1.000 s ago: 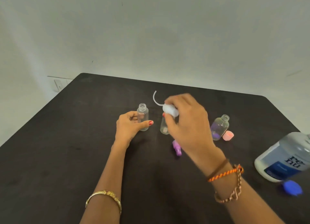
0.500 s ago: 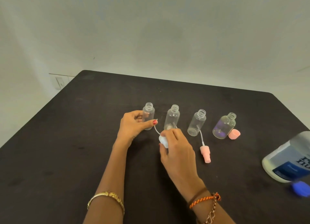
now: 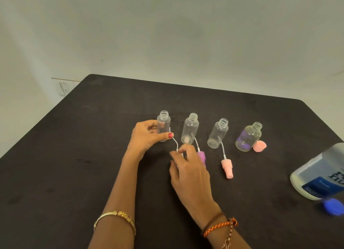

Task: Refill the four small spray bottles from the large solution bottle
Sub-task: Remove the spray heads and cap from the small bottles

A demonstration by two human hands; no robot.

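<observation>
While four clear plastic bottles [image 3: 218, 133] stand uncapped on our matte black bench [image 3: 93, 155], our left hand [image 3: 147, 137] grips the leftmost; our right hand [image 3: 188, 166], now loosely spread, has lowered the white sprayer [image 3: 176, 146] to the bench. The big bottle [image 3: 320, 174] stands far right.

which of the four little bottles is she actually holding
The leftmost small bottle: the left hand grips its side, thumb across the front. The other three stand free to its right, untouched.
</observation>
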